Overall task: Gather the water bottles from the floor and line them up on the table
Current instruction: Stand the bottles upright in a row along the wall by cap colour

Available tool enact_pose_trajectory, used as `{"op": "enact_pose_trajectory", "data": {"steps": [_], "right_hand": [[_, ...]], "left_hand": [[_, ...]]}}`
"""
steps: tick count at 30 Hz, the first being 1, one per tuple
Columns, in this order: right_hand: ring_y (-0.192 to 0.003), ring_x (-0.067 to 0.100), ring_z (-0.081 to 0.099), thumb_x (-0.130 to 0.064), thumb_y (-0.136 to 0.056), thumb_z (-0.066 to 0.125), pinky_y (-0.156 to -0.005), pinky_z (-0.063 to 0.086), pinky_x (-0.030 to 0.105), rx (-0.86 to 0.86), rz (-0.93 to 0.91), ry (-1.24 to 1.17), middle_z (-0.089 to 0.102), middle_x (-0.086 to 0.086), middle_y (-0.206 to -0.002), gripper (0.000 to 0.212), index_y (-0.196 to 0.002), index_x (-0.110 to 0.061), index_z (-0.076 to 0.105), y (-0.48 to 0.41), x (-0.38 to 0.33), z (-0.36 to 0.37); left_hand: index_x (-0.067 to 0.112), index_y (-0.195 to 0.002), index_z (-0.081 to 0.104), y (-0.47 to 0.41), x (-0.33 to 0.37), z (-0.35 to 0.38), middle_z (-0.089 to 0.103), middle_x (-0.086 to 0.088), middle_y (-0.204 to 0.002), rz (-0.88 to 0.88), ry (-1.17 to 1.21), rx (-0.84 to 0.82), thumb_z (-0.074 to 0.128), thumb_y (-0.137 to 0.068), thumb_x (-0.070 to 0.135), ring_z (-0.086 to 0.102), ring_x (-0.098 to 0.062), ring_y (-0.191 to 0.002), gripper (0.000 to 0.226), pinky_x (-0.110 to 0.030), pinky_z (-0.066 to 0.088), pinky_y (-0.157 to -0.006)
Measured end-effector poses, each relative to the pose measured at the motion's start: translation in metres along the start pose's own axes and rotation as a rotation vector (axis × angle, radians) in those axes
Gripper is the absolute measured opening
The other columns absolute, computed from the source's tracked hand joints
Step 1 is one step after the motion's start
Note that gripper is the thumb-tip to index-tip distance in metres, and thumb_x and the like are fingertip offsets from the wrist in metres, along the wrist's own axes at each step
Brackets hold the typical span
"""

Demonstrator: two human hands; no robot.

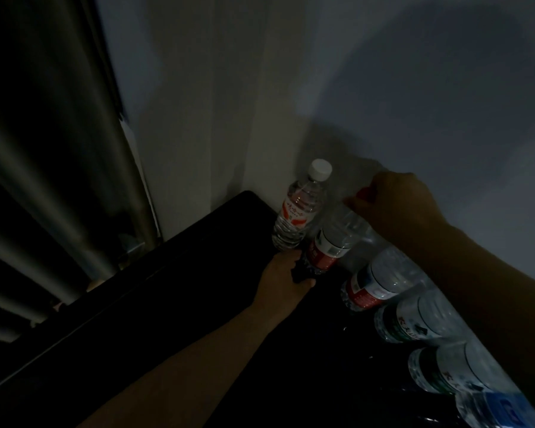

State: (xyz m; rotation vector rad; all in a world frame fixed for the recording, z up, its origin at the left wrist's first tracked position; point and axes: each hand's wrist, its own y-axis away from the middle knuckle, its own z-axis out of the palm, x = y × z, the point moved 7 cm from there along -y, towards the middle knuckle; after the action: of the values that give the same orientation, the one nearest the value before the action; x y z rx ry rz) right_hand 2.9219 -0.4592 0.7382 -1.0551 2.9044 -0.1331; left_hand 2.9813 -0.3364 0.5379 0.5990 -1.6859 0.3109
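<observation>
At the far corner of the counter (198,288), beside the white-capped bottle (300,208), I am holding the tilted red-label bottle (331,245): left grip (286,274) curling round its base, right grip (399,205) pinching its cap. I should be standing it upright slowly.

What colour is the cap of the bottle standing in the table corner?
White; the cap shows best in the head view.

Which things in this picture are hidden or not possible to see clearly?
1. Head view: cap of the held bottle, mostly covered by the right hand.
2. Its base, behind the left hand, in darkness.
3. The blue-label bottle, cut off by the lower right edge.
4. Caps of the green-label bottles, behind the right forearm.
5. Label text: blurred.
</observation>
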Motion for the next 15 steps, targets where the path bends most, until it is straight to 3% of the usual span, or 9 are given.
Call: {"op": "enact_pose_trajectory", "data": {"steps": [4, 8, 15], "right_hand": [[-0.078, 0.025, 0.053, -0.043, -0.089, 0.061, -0.064, 0.037, 0.031, -0.036, -0.046, -0.047, 0.061, 0.018, -0.09, 0.045, -0.095, 0.002, 0.061, 0.001, 0.0, 0.003], [-0.088, 0.028, 0.059, -0.038, -0.089, 0.063, -0.069, 0.04, 0.031, -0.074, -0.129, -0.097, 0.064, 0.017, -0.096, 0.039, -0.102, -0.001, 0.063, 0.001, -0.002, 0.001], [-0.1, 0.031, 0.057, -0.026, -0.091, 0.062, -0.078, 0.04, 0.03, -0.065, -0.284, -0.127, 0.064, 0.016, -0.109, 0.031, -0.116, -0.008, 0.061, 0.002, -0.006, -0.002]], "left_hand": [[0.017, -0.141, 0.04, 0.003, -0.001, 0.013, 0.04, 0.012, -0.128, 0.025, -0.003, -0.073, 0.072, -0.081, 0.012, 0.04, -0.011, -0.127, 0.068, -0.034, 0.039, -0.108], [0.017, -0.145, 0.033, 0.003, 0.0, 0.019, 0.037, -0.001, -0.146, 0.049, -0.048, -0.118, 0.072, -0.081, 0.015, 0.037, -0.015, -0.134, 0.075, -0.038, 0.036, -0.111], [0.017, -0.15, 0.023, 0.006, -0.003, 0.025, 0.025, -0.002, -0.155, 0.072, -0.162, -0.167, 0.069, -0.085, 0.022, 0.027, -0.017, -0.142, 0.08, -0.039, 0.033, -0.114]]}}
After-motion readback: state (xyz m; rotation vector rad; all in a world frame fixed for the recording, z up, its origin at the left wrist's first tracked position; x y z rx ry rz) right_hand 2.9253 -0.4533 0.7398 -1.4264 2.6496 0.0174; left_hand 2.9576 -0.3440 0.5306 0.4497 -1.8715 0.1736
